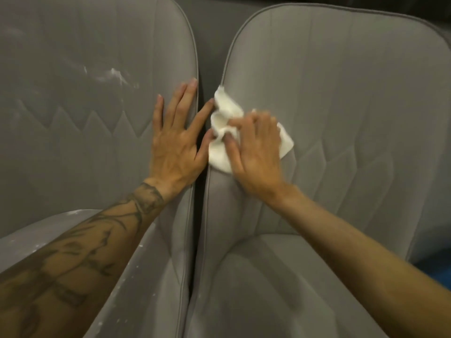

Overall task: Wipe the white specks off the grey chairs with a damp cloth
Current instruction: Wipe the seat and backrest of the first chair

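Two grey upholstered chairs stand side by side, the left chair (80,98) and the right chair (353,106). My left hand (177,137) lies flat with spread fingers on the right edge of the left chair's backrest. My right hand (256,152) presses a crumpled white cloth (222,118) against the left edge of the right chair's backrest, its fingers bent into the folds. White smears (114,75) mark the left backrest, and small white specks (129,281) dot the left chair's seat and armrest. The right chair's seat (280,276) shows darker patches.
A narrow dark gap (200,215) runs between the two chairs. A dark grey surface (212,32) shows behind them at the top. Something blue (432,272) peeks out at the right edge below the right chair's side.
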`<state>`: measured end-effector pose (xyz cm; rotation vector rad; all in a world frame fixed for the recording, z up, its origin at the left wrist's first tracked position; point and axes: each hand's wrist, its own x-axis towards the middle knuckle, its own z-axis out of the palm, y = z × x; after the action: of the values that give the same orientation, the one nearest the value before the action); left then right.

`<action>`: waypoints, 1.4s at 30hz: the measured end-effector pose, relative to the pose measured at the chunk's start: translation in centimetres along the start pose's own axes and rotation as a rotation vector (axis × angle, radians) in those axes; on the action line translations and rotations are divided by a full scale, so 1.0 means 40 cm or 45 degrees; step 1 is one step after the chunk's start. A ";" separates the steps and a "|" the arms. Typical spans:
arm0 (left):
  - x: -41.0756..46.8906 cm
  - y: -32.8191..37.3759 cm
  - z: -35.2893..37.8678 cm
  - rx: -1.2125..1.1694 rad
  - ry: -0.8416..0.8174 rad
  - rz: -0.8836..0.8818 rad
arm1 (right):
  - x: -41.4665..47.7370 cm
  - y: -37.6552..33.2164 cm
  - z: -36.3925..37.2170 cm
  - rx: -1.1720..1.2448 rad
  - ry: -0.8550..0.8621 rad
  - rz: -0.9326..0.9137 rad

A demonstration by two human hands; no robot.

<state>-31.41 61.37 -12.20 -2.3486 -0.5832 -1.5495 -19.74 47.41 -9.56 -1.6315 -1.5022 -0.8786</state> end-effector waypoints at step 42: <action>0.001 0.006 -0.003 0.040 0.040 0.022 | -0.430 -0.111 0.079 0.120 -0.251 0.146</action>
<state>-31.40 61.12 -12.09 -2.2962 -0.5739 -1.5556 -25.53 41.89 -25.71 -1.7556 -1.5402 -0.5901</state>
